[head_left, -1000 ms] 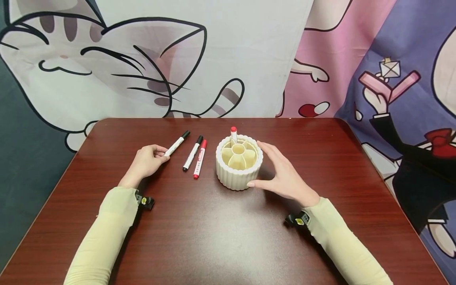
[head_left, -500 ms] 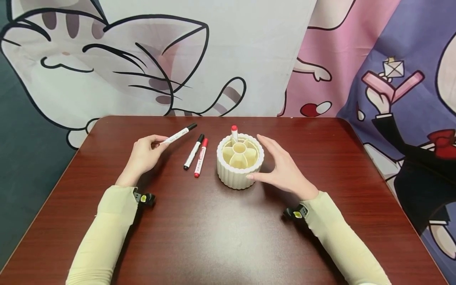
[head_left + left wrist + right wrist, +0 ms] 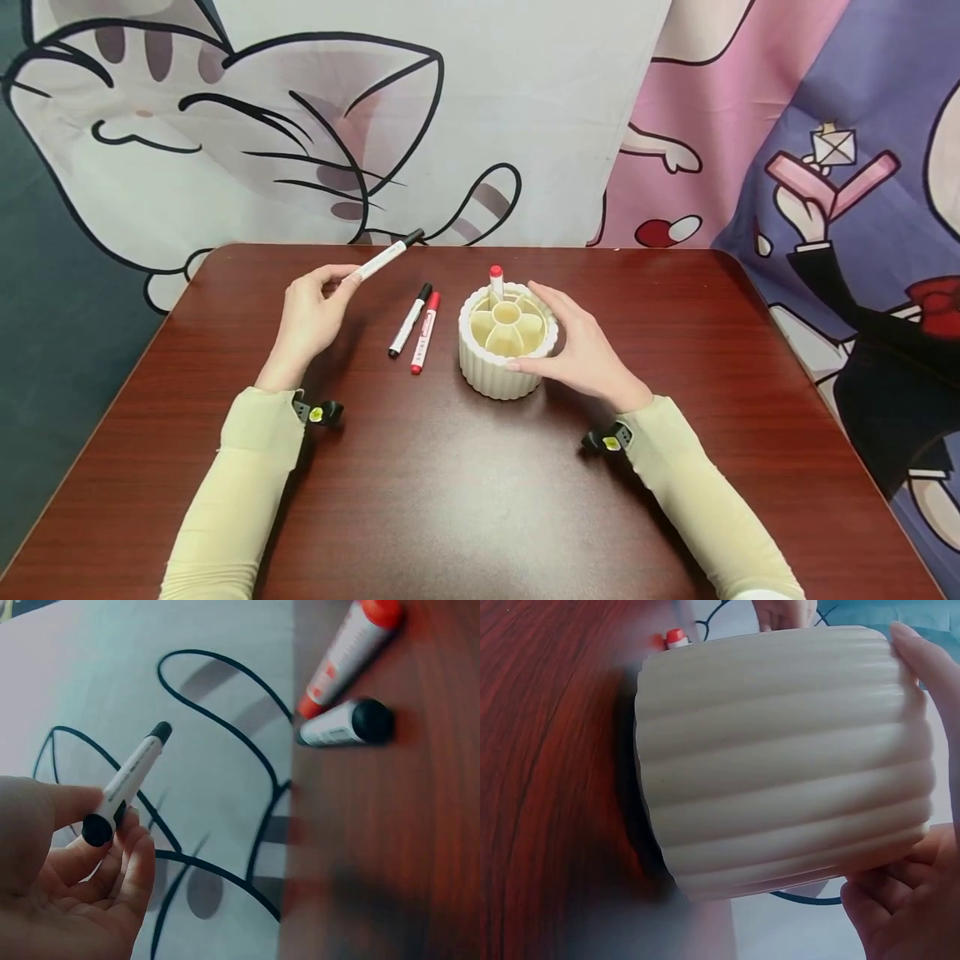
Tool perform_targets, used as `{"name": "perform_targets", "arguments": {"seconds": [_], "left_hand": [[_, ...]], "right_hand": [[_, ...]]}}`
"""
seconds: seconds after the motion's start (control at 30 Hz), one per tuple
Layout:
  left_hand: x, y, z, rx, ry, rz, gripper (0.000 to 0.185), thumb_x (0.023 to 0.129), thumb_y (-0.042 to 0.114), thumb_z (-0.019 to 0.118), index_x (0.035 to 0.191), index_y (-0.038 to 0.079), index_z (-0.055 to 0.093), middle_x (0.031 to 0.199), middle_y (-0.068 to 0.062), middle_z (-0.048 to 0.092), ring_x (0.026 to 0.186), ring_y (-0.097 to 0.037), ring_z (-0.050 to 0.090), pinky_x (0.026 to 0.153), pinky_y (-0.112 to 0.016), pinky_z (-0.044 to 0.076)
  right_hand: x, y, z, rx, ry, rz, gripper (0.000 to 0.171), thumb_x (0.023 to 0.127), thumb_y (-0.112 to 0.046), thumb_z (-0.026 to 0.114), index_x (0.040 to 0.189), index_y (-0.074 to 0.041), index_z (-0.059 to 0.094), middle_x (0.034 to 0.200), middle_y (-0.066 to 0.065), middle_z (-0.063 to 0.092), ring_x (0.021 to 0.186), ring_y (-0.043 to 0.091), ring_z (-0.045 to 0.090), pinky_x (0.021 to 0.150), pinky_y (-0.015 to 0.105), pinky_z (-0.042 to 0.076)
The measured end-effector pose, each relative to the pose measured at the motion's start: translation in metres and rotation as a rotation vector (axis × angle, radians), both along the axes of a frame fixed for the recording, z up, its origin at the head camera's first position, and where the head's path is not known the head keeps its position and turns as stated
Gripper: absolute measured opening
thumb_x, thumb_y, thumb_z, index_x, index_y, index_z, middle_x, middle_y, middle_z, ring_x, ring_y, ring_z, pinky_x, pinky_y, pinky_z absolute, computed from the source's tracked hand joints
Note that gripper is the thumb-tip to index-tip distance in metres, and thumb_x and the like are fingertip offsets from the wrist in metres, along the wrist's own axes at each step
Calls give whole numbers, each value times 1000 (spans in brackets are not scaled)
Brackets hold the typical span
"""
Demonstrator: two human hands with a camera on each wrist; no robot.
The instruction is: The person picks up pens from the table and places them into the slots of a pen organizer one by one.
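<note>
A slim white plastic marker with a black cap (image 3: 387, 256) is pinched at its rear end between the thumb and curled fingertips of the left hand (image 3: 311, 315), raised clear of the table and tilted with the cap pointing up and away. In the left wrist view the marker's (image 3: 127, 782) black end plug is seen seated against the fingertips (image 3: 131, 851).

A round cream plastic pen holder with a vertically ribbed wall (image 3: 501, 373) is clasped from its right side by the right hand (image 3: 581, 354), the thumb laid on the near wall and the fingers curved about the far rim. The inside is divided into petal-shaped compartments around a central tube; a white marker with a red cap (image 3: 496, 282) is stood upright in a far compartment. In the right wrist view the smooth ridges of the holder (image 3: 780, 757) are seen close up.

Two more markers are laid side by side on the table, left of the holder: a black-capped one (image 3: 409, 320) and a red-capped one (image 3: 423, 332).

The surface is a glossy reddish-brown wood-grain table with rounded corners (image 3: 450, 500). Behind it a cloth backdrop printed with cartoon cats (image 3: 300, 125) is hung.
</note>
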State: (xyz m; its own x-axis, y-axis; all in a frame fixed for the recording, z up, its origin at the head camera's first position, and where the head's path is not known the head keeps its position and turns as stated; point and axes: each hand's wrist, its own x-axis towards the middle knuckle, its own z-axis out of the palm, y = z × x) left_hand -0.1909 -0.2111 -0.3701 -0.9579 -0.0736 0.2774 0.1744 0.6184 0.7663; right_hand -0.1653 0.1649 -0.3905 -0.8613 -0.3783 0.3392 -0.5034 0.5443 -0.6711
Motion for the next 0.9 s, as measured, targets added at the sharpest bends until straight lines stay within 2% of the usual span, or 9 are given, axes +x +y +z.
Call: {"name": "perform_targets", "arguments": {"seconds": [0.2, 0.37, 0.47, 0.57, 0.7, 0.8, 0.9], "left_hand": [[2, 9, 13, 74, 54, 17, 30, 105, 26, 59, 124, 6, 73, 100, -14, 72, 81, -15, 58, 66, -26, 40], [7, 16, 21, 110, 128, 28, 24, 102, 23, 65, 118, 7, 75, 96, -10, 70, 79, -13, 56, 67, -22, 41], [9, 20, 27, 166, 163, 29, 23, 100, 22, 69, 116, 7, 75, 95, -6, 68, 79, -11, 57, 69, -18, 44], [13, 25, 34, 243, 203, 13, 23, 98, 18, 71, 116, 5, 75, 94, -5, 66, 79, -12, 57, 70, -17, 46], [17, 31, 44, 331, 259, -21, 24, 95, 12, 74, 117, 3, 74, 98, -5, 67, 82, -13, 60, 79, -18, 50], [18, 36, 51, 389, 285, -43, 24, 93, 9, 75, 116, 2, 74, 104, -6, 68, 86, -15, 63, 87, -21, 52], [21, 43, 57, 434, 298, -57, 24, 92, 7, 77, 116, 3, 74, 106, -8, 69, 89, -16, 64, 89, -23, 53]], "right_hand": [[0, 1, -3, -28, 7, -3, 106, 66, -47, 96, 155, -21, 43, 152, -4, 46, 137, 14, 44, 111, 47, 38], [0, 0, -4, -33, 4, -1, 106, 67, -47, 96, 155, -22, 44, 152, -4, 46, 136, 14, 44, 111, 47, 38], [0, 0, -4, -35, 3, 0, 106, 66, -46, 96, 155, -22, 44, 152, -4, 46, 137, 15, 44, 111, 47, 38], [0, 0, -4, -36, -2, -1, 106, 66, -47, 96, 155, -22, 44, 151, -4, 46, 136, 14, 44, 111, 47, 38], [0, 0, -4, -41, -4, -3, 107, 66, -47, 96, 155, -22, 44, 151, -6, 47, 136, 13, 44, 111, 46, 38], [0, 0, -4, -45, -1, -1, 107, 65, -46, 96, 155, -22, 44, 151, -5, 47, 136, 13, 44, 111, 46, 38], [0, 0, -4, -41, -1, -2, 107, 66, -46, 96, 155, -22, 43, 151, -5, 46, 136, 13, 44, 111, 46, 38]]}}
